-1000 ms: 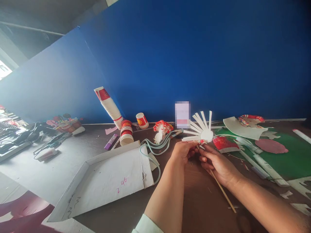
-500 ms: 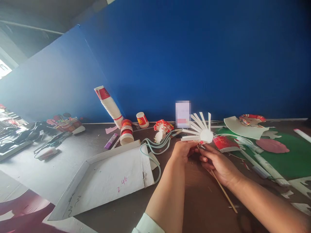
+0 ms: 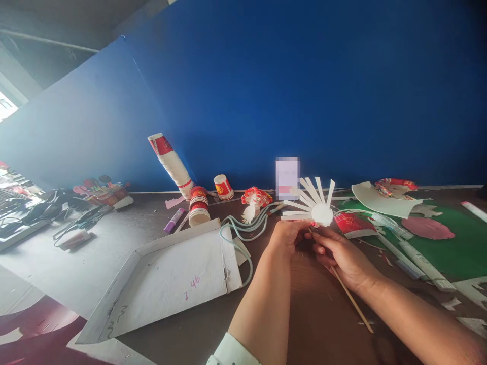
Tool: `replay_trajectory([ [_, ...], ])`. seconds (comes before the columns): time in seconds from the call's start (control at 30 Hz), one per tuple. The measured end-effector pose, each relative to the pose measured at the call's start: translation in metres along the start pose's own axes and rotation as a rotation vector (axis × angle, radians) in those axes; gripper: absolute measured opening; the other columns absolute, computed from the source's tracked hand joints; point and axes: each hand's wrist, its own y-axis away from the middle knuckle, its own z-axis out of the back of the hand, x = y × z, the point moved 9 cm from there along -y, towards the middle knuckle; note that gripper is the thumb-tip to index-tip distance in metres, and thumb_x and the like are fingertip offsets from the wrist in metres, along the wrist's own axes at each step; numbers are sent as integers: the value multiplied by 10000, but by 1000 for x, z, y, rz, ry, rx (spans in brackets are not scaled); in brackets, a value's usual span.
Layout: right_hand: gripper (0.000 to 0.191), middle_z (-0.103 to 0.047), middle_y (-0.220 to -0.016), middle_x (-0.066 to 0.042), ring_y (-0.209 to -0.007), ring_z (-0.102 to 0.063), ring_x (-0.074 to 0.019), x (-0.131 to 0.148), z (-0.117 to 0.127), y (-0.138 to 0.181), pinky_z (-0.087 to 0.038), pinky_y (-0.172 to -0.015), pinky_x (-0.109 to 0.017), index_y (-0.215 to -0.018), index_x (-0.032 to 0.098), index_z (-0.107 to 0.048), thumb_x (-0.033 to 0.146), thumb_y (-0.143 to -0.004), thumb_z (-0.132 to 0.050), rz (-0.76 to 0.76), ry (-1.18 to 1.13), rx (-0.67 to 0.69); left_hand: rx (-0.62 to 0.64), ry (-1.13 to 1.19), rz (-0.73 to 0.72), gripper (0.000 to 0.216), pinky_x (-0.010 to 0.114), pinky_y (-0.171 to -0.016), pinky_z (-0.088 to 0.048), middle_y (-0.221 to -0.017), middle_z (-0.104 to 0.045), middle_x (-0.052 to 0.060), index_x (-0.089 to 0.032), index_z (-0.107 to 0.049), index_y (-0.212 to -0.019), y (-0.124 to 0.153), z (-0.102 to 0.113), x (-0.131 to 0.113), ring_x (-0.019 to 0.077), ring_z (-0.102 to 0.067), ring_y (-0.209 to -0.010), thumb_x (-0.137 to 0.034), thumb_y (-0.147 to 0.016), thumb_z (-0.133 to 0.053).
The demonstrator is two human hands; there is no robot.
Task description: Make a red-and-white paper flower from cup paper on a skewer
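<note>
A paper cup cut into strips (image 3: 321, 214) faces me with its white round base, its strips fanned out up and to the left. My left hand (image 3: 289, 237) is closed on its lower edge, fingertips partly hidden. In my right hand (image 3: 344, 256) a thin wooden stick (image 3: 355, 305) is gripped, its long end slanting down to the right. The right thumb and index finger are pinched just beneath the cup's base, close to the left fingertips. What lies between those fingertips is too small to make out.
A white cardboard box lid (image 3: 163, 289) lies left of my forearms. Behind it stand stacked paper cups (image 3: 173, 170), a single cup (image 3: 223, 187), a purple glue stick (image 3: 174, 220) and a coiled pale cable (image 3: 247, 225). Right are a green mat (image 3: 437, 253) and a pink paper piece (image 3: 428, 228).
The cut cup has turned slightly, its strips tilting a little to the right. Both hands stay almost in place, with the fingertips shifted slightly.
</note>
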Motion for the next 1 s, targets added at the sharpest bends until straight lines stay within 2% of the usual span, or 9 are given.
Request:
replay_trajectory([
  [0.17, 203, -648, -829, -34, -499, -383, -35, 3, -2, 2, -176, -326, -114, -840, 200, -704, 240, -656, -780, 11, 33, 3, -26, 8, 27, 205, 226, -506, -402, -609, -614, 22, -79, -667, -678, 1, 0, 1, 66, -486, -471, -157, -567, -821],
  [0.3, 211, -640, -807, -27, -492, -381, -38, 4, -2, 3, -179, -324, -121, -841, 209, -701, 234, -648, -783, 10, 31, -6, -78, -9, 11, 195, 214, -550, -433, -684, -650, 45, -80, -688, -720, 1, 5, 0, 73, -533, -532, -147, -592, -819],
  [0.63, 301, -567, -762, 4, -486, -370, -16, 1, 1, 0, -189, -324, -77, -912, 244, -721, 228, -624, -808, -24, -33, -31, -33, 30, 28, 191, 211, -598, -495, -684, -638, 48, -86, -694, -749, 1, 8, 0, 84, -570, -584, -256, -724, -778],
  [0.87, 324, -534, -726, 20, -476, -368, -13, 3, 1, 1, -187, -319, -70, -929, 248, -722, 208, -619, -808, -36, -47, -30, 18, -17, 44, 90, 219, -646, -487, -654, -635, 39, -76, -707, -752, 5, 4, -4, 81, -577, -573, -113, -693, -764],
  [1.0, 348, -554, -740, 18, -474, -376, -17, 3, 3, 1, -193, -320, -73, -963, 261, -710, 187, -633, -790, -38, -42, -45, 28, -18, 56, 46, 217, -620, -465, -656, -646, 41, -79, -707, -737, 5, 4, -3, 83, -572, -561, -108, -718, -738],
])
